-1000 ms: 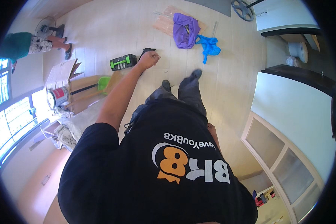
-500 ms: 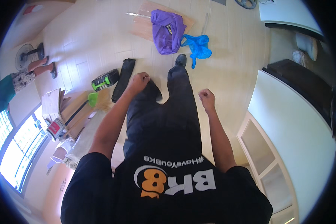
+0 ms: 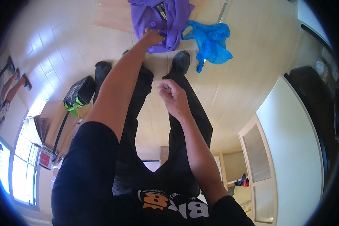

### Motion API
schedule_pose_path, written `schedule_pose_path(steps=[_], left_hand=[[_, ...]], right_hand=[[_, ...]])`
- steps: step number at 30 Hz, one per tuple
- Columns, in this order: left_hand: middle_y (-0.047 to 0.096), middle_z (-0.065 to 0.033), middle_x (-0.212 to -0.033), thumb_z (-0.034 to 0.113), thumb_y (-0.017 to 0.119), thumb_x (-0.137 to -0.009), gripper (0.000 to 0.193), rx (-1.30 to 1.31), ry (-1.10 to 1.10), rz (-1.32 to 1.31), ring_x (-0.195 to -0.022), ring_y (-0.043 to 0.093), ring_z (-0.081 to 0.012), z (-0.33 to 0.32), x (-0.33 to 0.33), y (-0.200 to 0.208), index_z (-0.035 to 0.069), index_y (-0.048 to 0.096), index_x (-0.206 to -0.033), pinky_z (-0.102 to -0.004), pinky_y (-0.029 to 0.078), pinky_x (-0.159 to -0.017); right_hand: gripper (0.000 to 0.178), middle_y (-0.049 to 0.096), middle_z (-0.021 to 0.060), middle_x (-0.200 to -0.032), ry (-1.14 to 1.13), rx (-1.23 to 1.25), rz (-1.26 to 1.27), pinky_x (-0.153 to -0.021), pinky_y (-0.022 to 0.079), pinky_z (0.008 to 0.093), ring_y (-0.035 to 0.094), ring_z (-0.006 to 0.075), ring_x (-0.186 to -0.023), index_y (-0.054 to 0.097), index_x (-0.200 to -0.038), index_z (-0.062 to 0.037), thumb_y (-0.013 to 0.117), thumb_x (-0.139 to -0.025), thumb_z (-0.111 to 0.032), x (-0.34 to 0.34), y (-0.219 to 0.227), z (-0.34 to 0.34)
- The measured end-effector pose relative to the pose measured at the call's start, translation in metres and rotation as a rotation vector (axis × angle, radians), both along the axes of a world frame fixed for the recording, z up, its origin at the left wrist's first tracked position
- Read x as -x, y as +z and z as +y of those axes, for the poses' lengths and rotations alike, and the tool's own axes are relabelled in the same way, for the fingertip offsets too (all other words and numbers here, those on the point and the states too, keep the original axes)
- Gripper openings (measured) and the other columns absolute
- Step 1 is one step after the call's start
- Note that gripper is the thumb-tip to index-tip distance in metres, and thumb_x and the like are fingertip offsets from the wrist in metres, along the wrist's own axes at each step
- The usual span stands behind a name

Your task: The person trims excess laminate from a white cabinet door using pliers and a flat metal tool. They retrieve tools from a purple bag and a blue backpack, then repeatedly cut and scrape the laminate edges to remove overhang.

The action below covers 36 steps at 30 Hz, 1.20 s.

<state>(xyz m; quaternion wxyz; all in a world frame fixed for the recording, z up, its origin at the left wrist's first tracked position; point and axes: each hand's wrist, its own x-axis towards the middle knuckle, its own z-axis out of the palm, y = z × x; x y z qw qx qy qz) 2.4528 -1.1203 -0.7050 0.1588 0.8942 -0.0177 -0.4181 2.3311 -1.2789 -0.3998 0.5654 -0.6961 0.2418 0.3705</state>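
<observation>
Left grip (image 3: 152,37) is right over the near part of the purple bag (image 3: 173,26) in the head view, fingers spread a bit and bent down toward the cloth, but honestly I can't tell if they've closed on any of it or are only resting there. Right grip (image 3: 174,98) hangs in front of the right leg, fingers loosely curled, nothing in it that I can see, and well apart from the bag. That bag sits on the floor (image 3: 252,49) just past the feet, partly over a thin tan sheet (image 3: 113,13), with something dark and yellow (image 3: 161,10) poking out of its mouth, too small to make out. A crumpled blue plastic bag (image 3: 213,37) lies just right of it, and over to the left there's a black toolbox (image 3: 79,92) with green trim. My read: the step in hand is reaching down to get a hold on the purple bag, bending at the waist with the left arm out. Next move would call for pinching a proper fold of that slack cloth, and I'd bring the right grip in to steady the other side, since loose fabric like that probably sags and could spill whatever's inside.
</observation>
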Motion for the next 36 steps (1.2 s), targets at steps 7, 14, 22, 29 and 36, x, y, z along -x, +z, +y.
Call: schedule_pose_path(steps=[7,14,22,29,36], left_hand=[[0.068,-0.0127,-0.12,0.035,0.074,-0.088,0.046,0.35,0.726,0.268,-0.111,0.063,-0.0266,0.056,-0.044,0.064,0.003,0.07,-0.12,-0.038,0.046,-0.096],[0.065,-0.0113,-0.11,0.034,0.069,-0.093,0.044,0.43,1.282,-0.104,-0.096,0.062,-0.0222,0.199,-0.033,0.15,0.004,0.065,-0.126,-0.0376,0.051,-0.081],[0.061,-0.0227,-0.131,0.022,0.075,-0.085,0.052,-0.3,0.52,-0.132,-0.114,0.064,-0.0392,0.162,0.071,0.11,0.004,0.06,-0.131,-0.0463,0.056,-0.087],[0.065,-0.0317,-0.121,0.03,0.066,-0.085,0.055,0.102,0.432,-0.18,-0.114,0.063,-0.0474,0.037,-0.024,0.008,-0.003,0.061,-0.128,-0.0503,0.049,-0.099],[0.067,-0.0296,-0.117,0.032,0.06,-0.085,0.048,0.086,0.743,-0.257,-0.116,0.064,-0.043,-0.079,-0.097,0.007,-0.001,0.066,-0.12,-0.0468,0.049,-0.102]], right_hand=[[0.023,0.074,0.0133,-0.1,-0.176,-0.029,0.022,-0.078,0.056,0.0325,0.072,0.0223,-0.085,0.067,-0.114,-0.0021,0.065,-0.097,-0.017,-0.025,-0.01,0.007],[0.025,0.069,0.0054,-0.093,-0.107,-0.103,0.069,-0.075,0.051,0.027,0.064,0.0121,-0.082,0.065,-0.115,0.0003,0.064,-0.096,-0.016,-0.043,-0.01,0.02],[0.023,0.071,0.0077,-0.09,-0.191,-0.121,0.113,-0.077,0.052,0.0288,0.065,0.0142,-0.08,0.068,-0.112,-0.0031,0.066,-0.095,-0.018,-0.046,-0.006,0.016],[0.026,0.071,0.0072,-0.095,-0.159,-0.111,0.134,-0.076,0.051,0.0273,0.065,0.0126,-0.082,0.067,-0.116,-0.002,0.067,-0.097,-0.019,-0.05,0.0,0.002],[0.025,0.071,0.009,-0.098,-0.201,-0.14,0.086,-0.074,0.052,0.0288,0.066,0.0155,-0.083,0.065,-0.116,-0.0013,0.068,-0.097,-0.018,-0.056,0.0,-0.006]])
